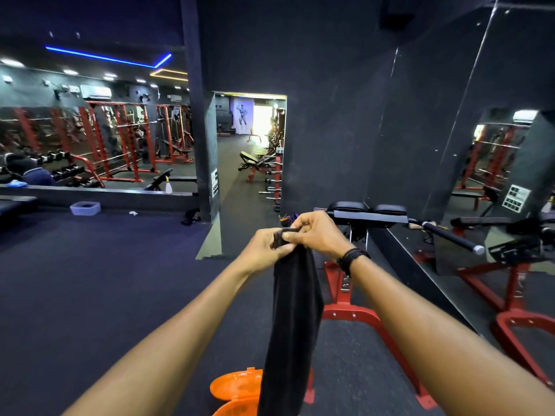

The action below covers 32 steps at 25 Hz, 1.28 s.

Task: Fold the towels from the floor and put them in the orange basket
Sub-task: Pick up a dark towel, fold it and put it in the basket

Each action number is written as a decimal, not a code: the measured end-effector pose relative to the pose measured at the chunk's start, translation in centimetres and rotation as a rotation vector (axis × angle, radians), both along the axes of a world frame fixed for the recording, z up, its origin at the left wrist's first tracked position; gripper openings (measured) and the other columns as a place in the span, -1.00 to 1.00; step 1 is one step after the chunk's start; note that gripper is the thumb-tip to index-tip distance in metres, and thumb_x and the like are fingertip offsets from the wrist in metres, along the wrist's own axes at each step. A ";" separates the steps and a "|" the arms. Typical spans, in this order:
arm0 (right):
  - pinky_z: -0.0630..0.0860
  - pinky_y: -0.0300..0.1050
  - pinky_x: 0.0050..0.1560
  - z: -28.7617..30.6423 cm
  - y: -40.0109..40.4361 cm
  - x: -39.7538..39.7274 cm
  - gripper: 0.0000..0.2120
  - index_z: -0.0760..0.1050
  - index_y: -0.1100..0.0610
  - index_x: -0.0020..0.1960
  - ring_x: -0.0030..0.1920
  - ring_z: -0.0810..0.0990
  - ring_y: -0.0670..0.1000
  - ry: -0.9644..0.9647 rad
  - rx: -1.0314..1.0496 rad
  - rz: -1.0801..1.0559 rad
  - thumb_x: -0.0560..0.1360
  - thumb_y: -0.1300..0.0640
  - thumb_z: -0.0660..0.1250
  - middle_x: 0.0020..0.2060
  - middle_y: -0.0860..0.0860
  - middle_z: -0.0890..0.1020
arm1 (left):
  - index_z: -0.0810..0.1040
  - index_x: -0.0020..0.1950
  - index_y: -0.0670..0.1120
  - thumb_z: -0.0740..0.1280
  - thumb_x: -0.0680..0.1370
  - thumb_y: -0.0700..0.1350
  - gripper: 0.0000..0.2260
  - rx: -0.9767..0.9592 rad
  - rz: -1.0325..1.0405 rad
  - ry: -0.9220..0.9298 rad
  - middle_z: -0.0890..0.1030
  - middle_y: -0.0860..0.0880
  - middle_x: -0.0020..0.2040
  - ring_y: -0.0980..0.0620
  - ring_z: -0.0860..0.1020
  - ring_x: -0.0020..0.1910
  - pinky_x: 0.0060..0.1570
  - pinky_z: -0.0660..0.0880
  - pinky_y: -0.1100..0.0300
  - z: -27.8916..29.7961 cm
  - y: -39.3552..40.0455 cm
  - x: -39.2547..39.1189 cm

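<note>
Head view: left hand (pixel 264 247) and right hand (pixel 315 232) each grip pinching black towel (pixel 294 319) top edge, held high, probably to hang straight, above orange basket (pixel 237 388).

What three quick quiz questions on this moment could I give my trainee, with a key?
1. True or false: both hands hold the black towel by its top edge, so that it hangs down.
2. Where is the orange basket? A) on the bench B) on the floor below the towel C) by the far mirror
3. Fill in: a black band sits on the ___ wrist.

Key:
1. True: the left hand and the right hand pinch the top edge close together.
2. B
3. right
</note>
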State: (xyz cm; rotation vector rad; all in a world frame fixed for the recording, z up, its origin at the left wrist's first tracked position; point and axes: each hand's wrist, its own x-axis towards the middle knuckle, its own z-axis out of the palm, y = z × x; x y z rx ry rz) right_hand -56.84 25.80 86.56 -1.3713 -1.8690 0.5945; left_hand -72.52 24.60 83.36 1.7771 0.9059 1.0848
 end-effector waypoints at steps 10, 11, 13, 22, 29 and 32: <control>0.47 -0.17 -0.14 -0.9 -0.4 5.6 -0.67 0.57 0.04 -0.31 -0.20 0.55 0.00 -0.664 -0.386 0.095 0.27 -0.21 0.54 -0.30 -0.05 0.57 | 0.55 -0.10 -0.06 0.11 0.66 -0.23 -0.74 -0.025 0.192 -0.291 0.57 -0.04 -0.14 -0.02 0.46 -0.04 0.07 0.38 0.06 5.1 2.1 -3.8; 0.43 -0.17 -0.15 -0.8 -0.2 5.8 -0.68 0.57 0.07 -0.25 -0.18 0.53 0.02 -0.697 -0.340 0.042 0.31 -0.17 0.52 -0.26 -0.02 0.53 | 0.55 -0.10 -0.05 0.11 0.66 -0.23 -0.73 -0.016 0.209 -0.226 0.56 -0.03 -0.16 0.00 0.46 -0.06 0.03 0.38 0.10 5.2 2.2 -4.5; 0.37 -0.21 -0.21 0.1 -0.1 5.8 -0.69 0.60 0.17 -0.15 -0.23 0.50 -0.03 -0.676 -0.143 -0.036 0.40 -0.10 0.48 -0.27 -0.04 0.49 | 0.54 -0.13 -0.04 0.13 0.64 -0.23 -0.74 0.009 0.343 -0.080 0.55 -0.01 -0.19 0.04 0.46 -0.09 -0.05 0.35 0.15 4.3 2.5 -5.9; 0.47 -0.13 -0.44 1.6 0.3 4.6 -0.79 0.53 0.11 -0.33 -0.48 0.50 -0.06 -0.029 0.222 -0.065 0.41 0.10 0.50 -0.47 0.08 0.57 | 0.44 -0.04 -0.08 0.24 0.48 -0.42 -0.76 0.436 0.641 0.389 0.54 -0.06 -0.15 -0.04 0.50 -0.16 -0.14 0.39 0.17 3.0 1.1 -11.5; 0.53 -0.25 -0.48 0.0 -0.4 6.0 -0.80 0.51 0.19 -0.20 -0.52 0.56 -0.09 0.096 -0.107 0.102 0.34 0.37 0.50 -0.42 0.13 0.54 | 0.62 -0.07 -0.11 0.32 0.53 -0.26 -0.90 0.129 0.600 0.469 0.61 -0.02 -0.18 0.04 0.53 -0.15 -0.18 0.33 0.28 1.4 0.5 -11.0; 0.52 -0.23 -0.47 0.3 -1.7 7.9 -0.83 0.52 0.18 -0.23 -0.51 0.60 -0.05 -0.108 -0.317 0.157 0.36 0.34 0.50 -0.38 0.15 0.60 | 0.59 -0.21 -0.04 0.34 0.52 -0.32 -0.80 -0.016 0.278 0.542 0.59 0.05 -0.33 0.14 0.52 -0.29 -0.25 0.40 0.24 1.8 0.6 -10.3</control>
